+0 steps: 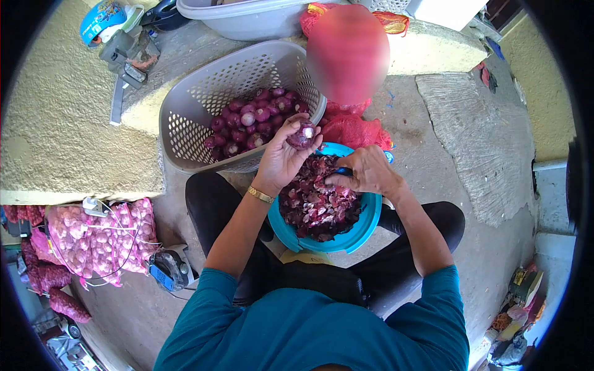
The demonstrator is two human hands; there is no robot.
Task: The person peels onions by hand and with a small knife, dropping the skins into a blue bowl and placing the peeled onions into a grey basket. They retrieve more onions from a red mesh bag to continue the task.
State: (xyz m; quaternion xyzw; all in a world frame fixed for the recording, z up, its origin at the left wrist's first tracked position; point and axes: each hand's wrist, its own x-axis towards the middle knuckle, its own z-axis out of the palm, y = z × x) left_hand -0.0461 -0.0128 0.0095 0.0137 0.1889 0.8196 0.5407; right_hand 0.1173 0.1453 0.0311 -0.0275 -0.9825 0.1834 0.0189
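My left hand (283, 154) is closed around a red onion (301, 135), its pale cut end facing up. The wrist wears a gold-coloured watch. My right hand (373, 173) is closed in a pinch on a dark blue handle (343, 171), which looks like a small knife's; its blade cannot be made out. Both hands are over a blue tub (286, 230) between my legs, heaped with dry onion skins (318, 201). Just beyond my left hand stands a grey perforated basket (189, 139) with many purple onions (250, 120) in it.
Red mesh sacks (356, 133) lie behind the tub; a blurred area hides part of that spot. A pale basin (247, 21) sits on the ledge. At left are a pink net sack of bulbs (102, 238) and a digital scale (170, 269). Flattened sacking (479, 142) covers floor at right.
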